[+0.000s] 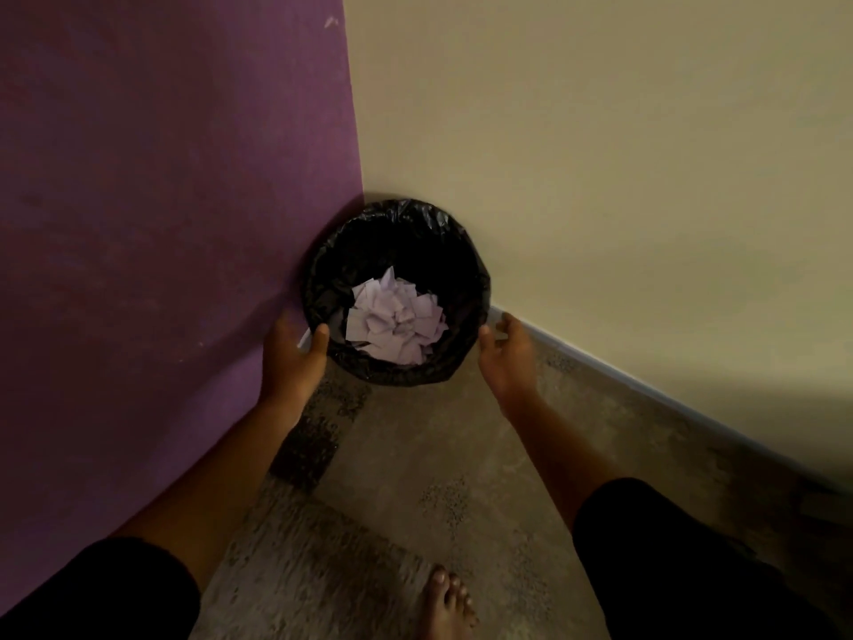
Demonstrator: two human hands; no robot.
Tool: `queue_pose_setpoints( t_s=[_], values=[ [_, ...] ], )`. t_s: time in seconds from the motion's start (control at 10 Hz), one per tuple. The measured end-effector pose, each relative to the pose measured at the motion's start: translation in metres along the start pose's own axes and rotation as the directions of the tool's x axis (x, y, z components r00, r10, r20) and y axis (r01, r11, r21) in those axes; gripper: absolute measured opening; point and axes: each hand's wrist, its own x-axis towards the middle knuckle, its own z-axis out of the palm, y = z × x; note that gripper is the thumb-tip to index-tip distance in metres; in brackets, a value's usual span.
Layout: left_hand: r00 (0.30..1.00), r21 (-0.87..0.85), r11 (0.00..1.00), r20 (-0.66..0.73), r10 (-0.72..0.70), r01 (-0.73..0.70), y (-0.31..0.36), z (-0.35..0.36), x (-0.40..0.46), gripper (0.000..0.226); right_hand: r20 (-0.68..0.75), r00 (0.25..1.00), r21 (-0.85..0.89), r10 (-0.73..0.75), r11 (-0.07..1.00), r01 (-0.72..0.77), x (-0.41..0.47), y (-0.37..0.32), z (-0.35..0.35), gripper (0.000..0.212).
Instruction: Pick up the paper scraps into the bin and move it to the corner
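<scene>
A round bin point(401, 219) lined with a black plastic bag stands on the floor in the corner where the purple wall meets the cream wall. A heap of pale paper scraps point(394, 321) lies inside it. My left hand point(293, 355) is at the bin's left rim, with the thumb hooked over the edge and the fingers hidden behind the rim. My right hand point(505, 353) is beside the right rim, fingers apart, just off the bag or barely touching it.
The purple wall point(161, 224) runs down the left, close to my left arm. The cream wall point(646, 177) with a grey skirting strip point(646, 385) runs along the right. Speckled grey floor point(415, 478) lies below, and my bare foot point(445, 602) is at the bottom.
</scene>
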Motion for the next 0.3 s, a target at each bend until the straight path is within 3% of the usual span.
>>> queue_pose_setpoints(
  t_s=[0.2, 0.3],
  values=[
    [0.987, 0.243, 0.957, 0.035, 0.155, -0.159, 0.003, -0.017, -0.082, 0.095, 0.076, 0.992, -0.323, -0.105, 0.938, 0.124, -0.073, 0.024, -0.055, 0.066],
    [0.945, 0.292, 0.901, 0.029, 0.326, -0.32, 0.045, -0.049, -0.137, 0.101, -0.006, 0.976, -0.415, -0.218, 0.888, 0.196, -0.129, -0.009, -0.133, 0.071]
  ],
)
